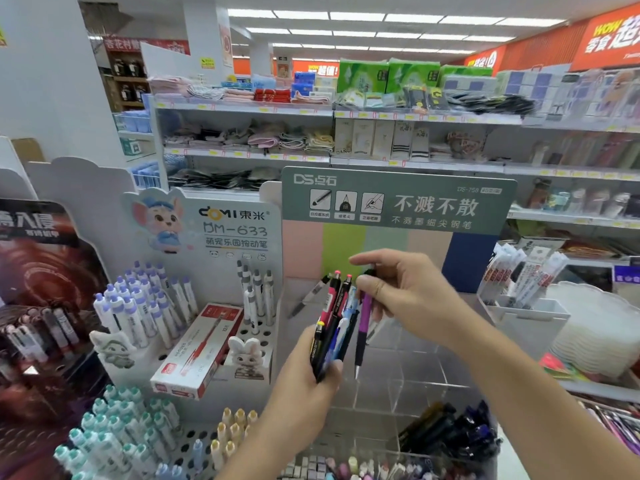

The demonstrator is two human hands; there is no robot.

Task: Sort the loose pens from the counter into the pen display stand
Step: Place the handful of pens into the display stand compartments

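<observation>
Our left hand is wrapped around a bunch of pens. The bunch stands almost straight up, with the tops pointing away from us. We can see red, black and blue pens in it, and two have pink buttons on top.

Our right hand pinches a purple pen near its top, between the thumb and the fingers. This pen hangs just to the right of the bunch, with its silver tip pointing down. We cannot tell if it touches the bunch.

Both hands are over the clear pen display stand. It has see-through boxes in rows like steps. One box, near us on the right, holds a pile of dark pens. The nearest row holds pens with pale tops. Far behind the stand is a green sign with white writing.

To the left is a white rack with holes. Pens with purple tops stand in it. A red and white box lies tilted on this rack, next to a little bunny figure. Pens with teal caps stand near us on the left.

Far away are shop shelves full of folded cloths.
</observation>
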